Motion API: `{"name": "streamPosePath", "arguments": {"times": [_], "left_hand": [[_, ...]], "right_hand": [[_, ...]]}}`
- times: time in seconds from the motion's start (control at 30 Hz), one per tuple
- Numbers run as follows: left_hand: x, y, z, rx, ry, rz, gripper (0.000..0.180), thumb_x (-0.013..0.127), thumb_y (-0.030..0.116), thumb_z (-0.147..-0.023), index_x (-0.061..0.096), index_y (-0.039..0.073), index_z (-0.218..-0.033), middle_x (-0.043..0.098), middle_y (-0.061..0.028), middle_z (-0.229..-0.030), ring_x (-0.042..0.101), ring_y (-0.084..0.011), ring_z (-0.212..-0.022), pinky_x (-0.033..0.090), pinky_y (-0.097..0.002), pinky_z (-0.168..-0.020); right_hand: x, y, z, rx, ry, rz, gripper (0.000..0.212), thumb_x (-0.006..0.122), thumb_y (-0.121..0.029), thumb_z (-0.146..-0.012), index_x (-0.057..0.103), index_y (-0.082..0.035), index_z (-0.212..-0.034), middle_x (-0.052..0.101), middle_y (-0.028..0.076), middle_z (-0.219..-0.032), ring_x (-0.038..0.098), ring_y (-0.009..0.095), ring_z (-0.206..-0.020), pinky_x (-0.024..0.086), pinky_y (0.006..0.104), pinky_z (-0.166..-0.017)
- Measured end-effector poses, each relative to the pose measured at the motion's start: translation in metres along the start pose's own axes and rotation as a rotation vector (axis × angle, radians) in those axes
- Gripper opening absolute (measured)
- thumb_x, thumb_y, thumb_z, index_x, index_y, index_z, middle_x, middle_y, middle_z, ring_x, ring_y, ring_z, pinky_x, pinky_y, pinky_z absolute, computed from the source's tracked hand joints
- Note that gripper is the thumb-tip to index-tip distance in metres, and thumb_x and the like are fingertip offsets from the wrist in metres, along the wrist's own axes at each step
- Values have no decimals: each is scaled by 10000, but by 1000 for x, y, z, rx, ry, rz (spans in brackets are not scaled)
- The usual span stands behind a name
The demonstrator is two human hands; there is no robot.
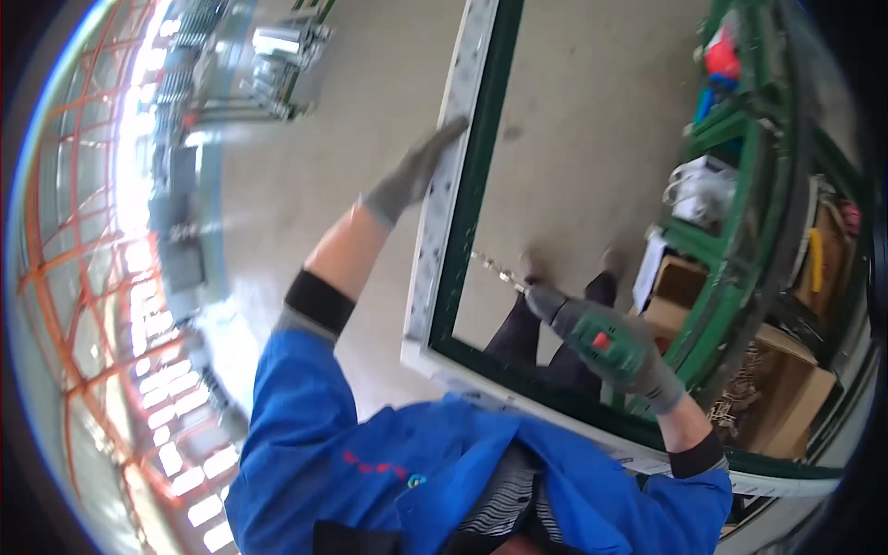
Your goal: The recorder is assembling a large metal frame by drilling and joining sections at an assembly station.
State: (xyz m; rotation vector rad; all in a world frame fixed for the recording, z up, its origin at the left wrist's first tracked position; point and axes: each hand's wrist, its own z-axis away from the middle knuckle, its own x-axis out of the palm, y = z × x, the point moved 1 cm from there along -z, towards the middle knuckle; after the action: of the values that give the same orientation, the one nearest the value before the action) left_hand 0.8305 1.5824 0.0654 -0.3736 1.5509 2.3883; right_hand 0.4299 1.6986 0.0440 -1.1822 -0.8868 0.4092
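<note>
My right hand (643,356), in a grey glove, is wrapped round a green power drill (606,347) with a red button. Its long drill bit (498,270) points up and left, the tip close to the inner dark green edge of a large frame (425,287). That frame has a white outer face with small dark holes along it. On its left bar lies my gloved left hand (416,171), fingers together and stretched over the outer edge, holding it. The underside of that hand is hidden.
A green metal rack (712,245) curves along the right, with a white bag (703,190) and cardboard boxes (782,393) of small parts. Stacked metal pieces (282,55) stand at the far left. Orange lattice (69,268) lines the left side. My feet are visible through the frame.
</note>
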Motion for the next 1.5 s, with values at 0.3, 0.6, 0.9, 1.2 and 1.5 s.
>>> {"name": "streamPosePath", "arguments": {"times": [0.3, 0.6, 0.9, 1.2, 1.5], "left_hand": [[-6, -14, -7, -285, -113, 459, 483, 665, 462, -1018, 657, 21, -1214, 739, -57, -926, 733, -135, -734, 635, -283, -663], [-2, -10, -3, -318, -132, 378, 509, 622, 516, -1030, 684, 52, -1227, 759, -73, -962, 755, -157, -776, 652, -301, -690], [1, -6, -4, -325, -145, 382, 506, 596, 516, -1038, 683, 63, -1244, 762, -86, -969, 764, -178, -783, 663, -322, -696], [2, -4, -3, -314, -147, 369, 505, 613, 526, -1031, 688, 61, -1215, 759, -75, -952, 755, -158, -770, 654, -304, -689], [2, -8, -6, -333, -115, 410, 529, 548, 546, -1059, 669, 70, -1256, 749, -71, -1001, 750, -164, -831, 656, -310, -736]], "right_hand": [[25, 36, -8, -68, -15, 83, 610, 766, -80, -881, 552, 16, -1444, 742, 172, -1229, 765, 255, -1045, 583, 337, -912], [22, 46, -16, -111, 25, 44, 626, 800, -114, -869, 565, 2, -1437, 741, 164, -1231, 757, 244, -1064, 587, 345, -913], [27, 50, -17, -103, -32, 40, 588, 789, -108, -876, 566, -1, -1409, 761, 126, -1135, 769, 239, -976, 592, 334, -874], [27, 55, -16, -98, -61, 74, 713, 827, -202, -816, 547, -41, -1452, 727, 151, -1202, 723, 325, -1010, 553, 413, -887], [5, 39, -33, -162, 17, 81, 630, 794, -151, -846, 564, -13, -1416, 739, 155, -1206, 748, 291, -1001, 585, 376, -857]]}}
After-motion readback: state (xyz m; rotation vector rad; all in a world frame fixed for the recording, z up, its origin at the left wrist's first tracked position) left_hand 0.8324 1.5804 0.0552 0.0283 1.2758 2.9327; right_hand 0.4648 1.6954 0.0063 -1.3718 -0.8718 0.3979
